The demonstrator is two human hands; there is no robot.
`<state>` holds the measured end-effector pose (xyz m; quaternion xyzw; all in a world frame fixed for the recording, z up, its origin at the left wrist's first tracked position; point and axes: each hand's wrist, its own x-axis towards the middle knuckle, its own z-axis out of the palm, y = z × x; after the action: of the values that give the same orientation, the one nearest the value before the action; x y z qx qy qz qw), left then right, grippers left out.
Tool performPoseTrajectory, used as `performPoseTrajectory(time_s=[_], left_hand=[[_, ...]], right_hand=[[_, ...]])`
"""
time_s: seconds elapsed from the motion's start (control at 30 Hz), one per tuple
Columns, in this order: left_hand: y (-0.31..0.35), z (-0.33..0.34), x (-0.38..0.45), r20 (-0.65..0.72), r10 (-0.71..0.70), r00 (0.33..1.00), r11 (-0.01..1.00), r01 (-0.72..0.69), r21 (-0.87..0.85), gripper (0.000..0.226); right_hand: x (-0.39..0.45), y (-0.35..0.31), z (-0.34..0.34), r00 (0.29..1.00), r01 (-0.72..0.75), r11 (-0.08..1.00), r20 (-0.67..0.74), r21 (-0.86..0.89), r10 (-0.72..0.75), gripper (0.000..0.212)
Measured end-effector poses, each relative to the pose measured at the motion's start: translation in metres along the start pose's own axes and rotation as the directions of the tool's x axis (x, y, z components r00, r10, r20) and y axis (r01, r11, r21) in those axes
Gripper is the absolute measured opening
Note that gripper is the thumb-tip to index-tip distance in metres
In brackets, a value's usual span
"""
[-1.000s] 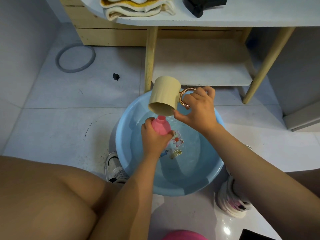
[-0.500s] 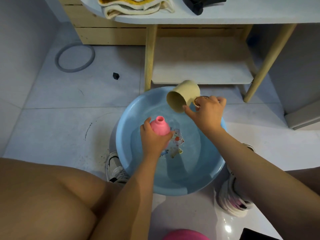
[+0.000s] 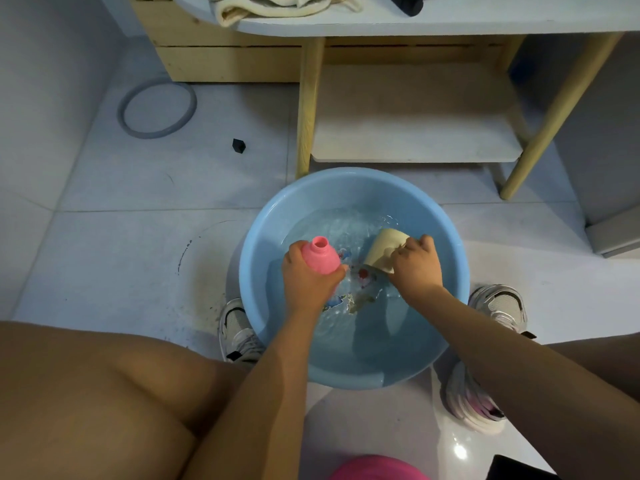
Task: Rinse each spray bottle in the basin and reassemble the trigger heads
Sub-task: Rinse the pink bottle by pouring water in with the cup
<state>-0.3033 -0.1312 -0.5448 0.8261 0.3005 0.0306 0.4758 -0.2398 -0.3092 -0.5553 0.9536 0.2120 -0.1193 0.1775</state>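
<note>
Down in the basin, the left hand (image 3: pixel 309 283) has its fingers curled round the body of the pink spray bottle (image 3: pixel 321 256), which stands roughly upright with its open neck pointing up and no trigger head on it. The right hand (image 3: pixel 416 267) grips the beige cup (image 3: pixel 383 249) from its right side, fingers curled; the cup is tipped over with its lower part dipped into the rippling water. Bottle and cup sit near each other but apart. Both are inside the round blue basin (image 3: pixel 270 223), which rests on the pale tiled floor (image 3: pixel 138 244) and shows a colourful printed picture on its bottom. Two light sneakers flank it, the left sneaker (image 3: pixel 239 332) and the right sneaker (image 3: pixel 498 306). Farther off stands a wooden-legged table with a low shelf (image 3: pixel 415 133); on its tabletop (image 3: pixel 485 24) lies a folded towel (image 3: pixel 277 5). On the far left floor lie a grey ring (image 3: pixel 157 107) and a small black piece (image 3: pixel 239 146).
</note>
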Motion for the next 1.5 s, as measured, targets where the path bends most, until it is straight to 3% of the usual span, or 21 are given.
performPoseTrajectory(time_s=[0.1, 0.23, 0.3, 0.4, 0.5, 0.6, 0.77, 1.07, 1.5], left_hand=[[-0.001, 0.000, 0.001, -0.006, -0.005, 1.000, 1.000, 0.005, 0.000, 0.077], [0.000, -0.002, 0.001, -0.008, 0.005, 1.000, 1.000, -0.005, 0.007, 0.078], [-0.001, -0.002, 0.000, -0.012, 0.005, 1.000, 1.000, -0.005, 0.008, 0.076], [0.000, -0.001, -0.002, -0.015, 0.015, 1.000, 1.000, -0.015, 0.003, 0.073], [0.000, 0.000, -0.002, -0.016, 0.014, 1.000, 1.000, -0.014, -0.005, 0.072], [0.002, 0.002, -0.002, -0.016, 0.021, 1.000, 1.000, -0.021, -0.014, 0.072], [0.009, 0.005, -0.003, -0.001, 0.035, 0.999, 0.999, -0.035, -0.029, 0.073], [0.013, 0.008, -0.002, -0.002, 0.056, 0.998, 0.998, -0.056, -0.023, 0.078], [0.013, 0.008, -0.001, 0.018, 0.042, 0.999, 0.999, -0.042, -0.015, 0.080]], right_hand=[[-0.002, -0.005, -0.003, 0.999, 0.037, 0.995, 0.022, 0.089, -0.039, 0.028], [0.000, -0.001, -0.019, 0.977, -0.207, 0.911, 0.124, 0.357, 0.173, 0.036], [0.006, 0.007, -0.025, 0.938, -0.343, 0.785, 0.238, 0.516, 0.253, 0.039], [0.013, 0.021, -0.031, 0.884, -0.468, 0.507, 0.372, 0.724, 0.284, 0.045], [0.017, 0.027, -0.039, 0.887, -0.431, 0.220, 0.367, 0.875, 0.280, 0.053], [0.019, 0.027, -0.052, 0.915, -0.335, 0.135, 0.288, 0.932, 0.284, 0.058], [0.019, 0.019, -0.072, 0.945, -0.167, 0.237, 0.087, 0.957, 0.317, 0.055], [0.013, 0.011, -0.090, 0.888, 0.132, 0.474, -0.317, 0.870, 0.333, 0.048], [0.016, 0.010, -0.088, 0.838, 0.189, 0.615, -0.453, 0.766, 0.306, 0.045]])
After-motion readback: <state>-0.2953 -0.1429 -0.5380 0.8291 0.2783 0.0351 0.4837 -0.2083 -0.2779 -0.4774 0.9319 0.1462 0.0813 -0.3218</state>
